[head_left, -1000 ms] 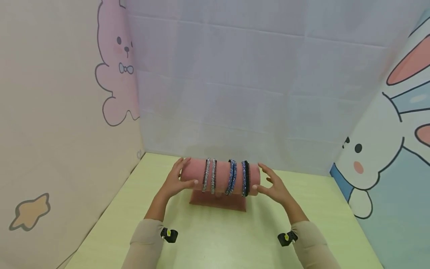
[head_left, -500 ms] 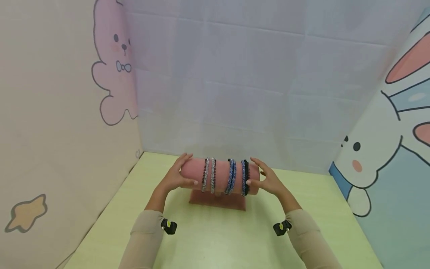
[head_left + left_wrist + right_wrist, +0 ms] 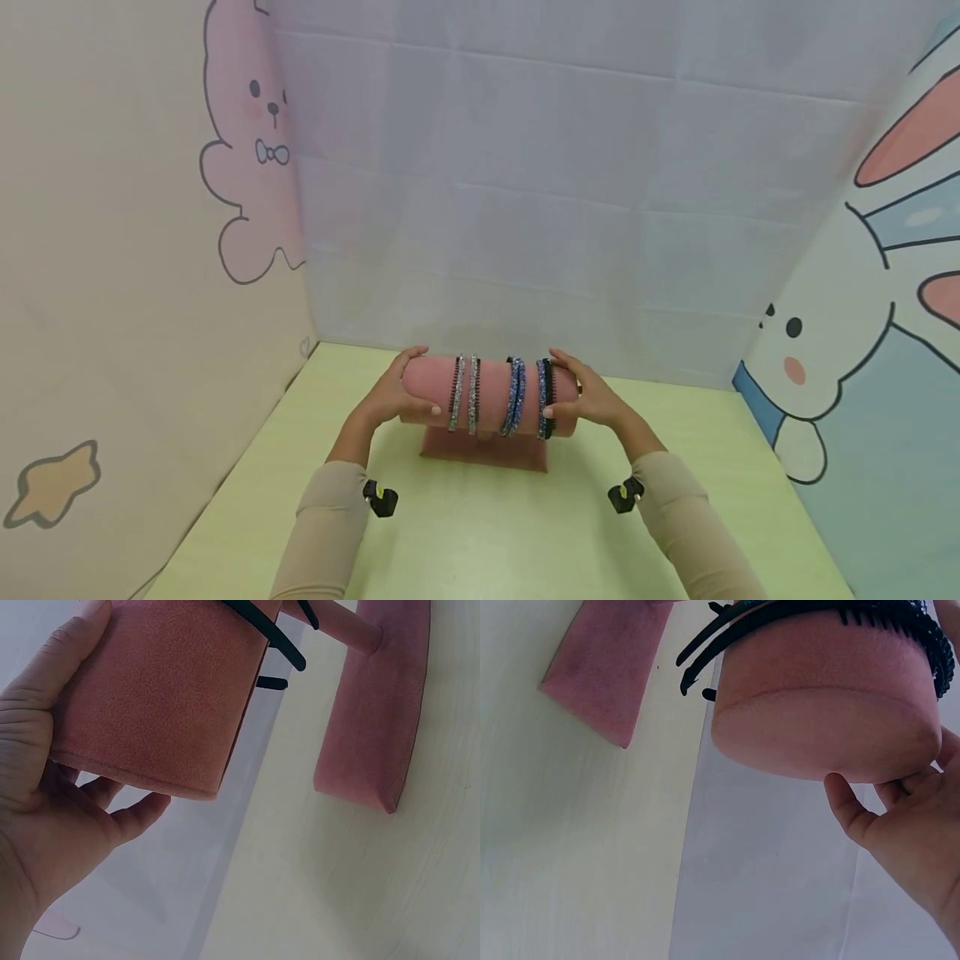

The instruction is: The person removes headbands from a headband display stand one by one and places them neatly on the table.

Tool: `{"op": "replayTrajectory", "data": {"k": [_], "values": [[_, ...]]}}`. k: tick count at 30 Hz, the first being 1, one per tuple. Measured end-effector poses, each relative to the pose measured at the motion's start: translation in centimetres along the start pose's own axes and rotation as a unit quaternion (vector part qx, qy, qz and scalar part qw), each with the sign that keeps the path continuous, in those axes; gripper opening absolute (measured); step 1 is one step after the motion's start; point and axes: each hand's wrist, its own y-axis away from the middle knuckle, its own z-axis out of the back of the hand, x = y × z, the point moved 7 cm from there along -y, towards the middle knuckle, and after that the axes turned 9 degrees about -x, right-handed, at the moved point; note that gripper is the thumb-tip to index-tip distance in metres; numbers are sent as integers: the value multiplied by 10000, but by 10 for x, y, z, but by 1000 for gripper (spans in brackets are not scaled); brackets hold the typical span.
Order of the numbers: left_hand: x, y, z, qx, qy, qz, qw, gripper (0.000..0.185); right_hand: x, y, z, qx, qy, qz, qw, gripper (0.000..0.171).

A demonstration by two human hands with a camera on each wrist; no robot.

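From the head view the pink velvet cylinder stand (image 3: 491, 396) lies crosswise on the pale green table (image 3: 480, 533), left hand (image 3: 393, 396) and right hand (image 3: 592, 400) cupping opposite ends, while each wrist view shows left fingers (image 3: 142, 814) and right fingers (image 3: 844, 799) curled round its rim.

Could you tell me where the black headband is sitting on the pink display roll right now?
In the head view, the black headband is the rightmost band on the pink display roll, beside a blue headband and under the right hand.
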Motion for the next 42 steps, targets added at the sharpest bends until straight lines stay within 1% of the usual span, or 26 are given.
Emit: {"op": "replayTrajectory", "data": {"k": [3,5,10,14,17,23,25,28,31,35,38,42], "values": [[2,-1,0,25,-12,63,10000,109,-10,-7,-2,188,429,180,9987,107],[4,-1,1,10,-21,97,10000,108,-12,-9,-3,273,729,277,9966,112],[5,0,0,48,47,95,9999,108,-13,-8,-4,425,1071,270,9930,116],[7,1,-3,92,198,74,9997,109,-12,-6,-1,403,1027,206,9937,114],[8,0,-4,83,259,67,9996,110,-13,-4,1,427,832,132,9955,112],[10,1,-4,-22,259,124,9996,109,-18,1,3,537,328,-224,9978,108],[10,1,-4,-40,283,116,9995,108,-18,0,2,536,273,-187,9980,109],[10,1,-3,-58,337,84,9994,107,-17,-3,1,510,346,-76,9981,112],[9,1,-2,-63,352,52,9993,106,-17,-7,-1,500,650,124,9966,116],[11,2,-1,-130,263,74,9995,107,-17,-10,-3,546,999,274,9931,119],[12,2,-1,-151,223,108,9996,108,-17,-10,-3,568,1037,255,9927,118],[11,4,-2,-114,190,97,9997,109,-20,-7,-1,596,856,194,9944,116]]}}
